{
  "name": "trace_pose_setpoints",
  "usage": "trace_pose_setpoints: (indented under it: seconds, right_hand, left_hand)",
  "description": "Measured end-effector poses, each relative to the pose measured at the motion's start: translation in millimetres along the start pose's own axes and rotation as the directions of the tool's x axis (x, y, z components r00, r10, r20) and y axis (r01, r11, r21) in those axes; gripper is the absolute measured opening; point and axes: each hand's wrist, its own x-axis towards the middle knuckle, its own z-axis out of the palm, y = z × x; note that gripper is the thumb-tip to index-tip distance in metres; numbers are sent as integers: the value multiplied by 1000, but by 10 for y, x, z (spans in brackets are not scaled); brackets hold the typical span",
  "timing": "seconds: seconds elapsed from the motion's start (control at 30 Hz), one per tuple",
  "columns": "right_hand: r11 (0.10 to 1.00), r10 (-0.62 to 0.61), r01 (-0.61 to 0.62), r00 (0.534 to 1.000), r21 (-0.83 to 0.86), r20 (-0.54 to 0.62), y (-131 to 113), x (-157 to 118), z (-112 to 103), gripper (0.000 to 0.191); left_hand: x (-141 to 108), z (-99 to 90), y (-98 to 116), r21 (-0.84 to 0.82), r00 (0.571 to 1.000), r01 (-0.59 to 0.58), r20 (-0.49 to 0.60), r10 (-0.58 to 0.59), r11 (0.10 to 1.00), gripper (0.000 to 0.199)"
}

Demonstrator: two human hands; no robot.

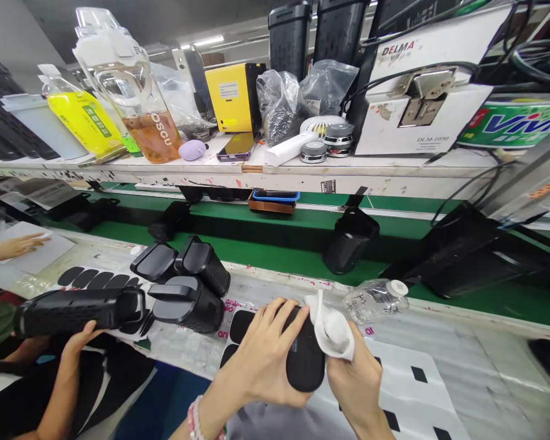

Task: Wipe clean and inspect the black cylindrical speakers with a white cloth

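My left hand [268, 351] is wrapped around a black housing with a smooth, rounded end face [306, 363], held tilted toward me. In my right hand [358, 382] is a bunched white cloth [333, 333], pressed against the upper right edge of the housing. Most of the housing's body is hidden behind my fingers. Below my hands lie a sheet of black rounded pads [242, 325] and a white sheet [415, 382] with small black squares. Just beyond my right hand, a clear plastic bottle [373, 300] rests on its side.
Several black housings [187, 305] stand left of my hands. Further left, a co-worker's hands hold a long black housing [80, 311]; another hand [21, 245] reaches onto white paper. A green conveyor belt [275, 235] runs behind the bench, beneath a loaded shelf [284, 177].
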Motion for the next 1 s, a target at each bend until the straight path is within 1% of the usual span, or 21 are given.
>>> trace_pose_setpoints:
  seconds: [0.1,0.3,0.47,0.6,0.77,0.87,0.9,0.93,0.97,1.0]
  right_hand:
    - [998,-27,23,998,-65,-56,12,-55,-5,35]
    - [999,-15,12,998,-39,-62,-16,-60,69,35]
    - [1000,14,-14,999,-2,-43,-30,-35,42,36]
    - [999,30,-32,998,-43,-52,-56,-105,-29,41]
    - [996,85,-85,994,-1,-68,-57,-85,17,31]
    - [994,104,-101,992,45,-66,-58,-88,12,31]
    - [989,133,-128,989,74,-61,-61,-111,-10,30]
    - [974,201,-195,978,114,-47,-64,-139,-37,26]
    - [938,312,-304,950,168,-23,-64,-165,-66,20]
    - [861,456,-447,890,242,20,-63,-183,-90,13]
  left_hand:
    - [-6,27,-22,13,1000,12,-10,-12,1000,109]
    - [-16,30,-92,44,999,40,-35,-38,998,106]
    - [-3,7,-23,38,1000,-14,-19,15,999,104]
    - [4,16,11,18,1000,-14,-16,14,1000,103]
    - [17,24,-11,42,999,2,-34,-1,999,103]
    - [14,21,-25,44,999,-4,-33,5,999,105]
    - [9,18,-33,45,999,4,-37,-3,999,105]
    - [1,16,-44,45,999,14,-38,-12,999,104]
    - [-10,14,-59,45,999,23,-39,-22,999,103]
    - [-25,12,-78,44,999,29,-39,-27,999,103]
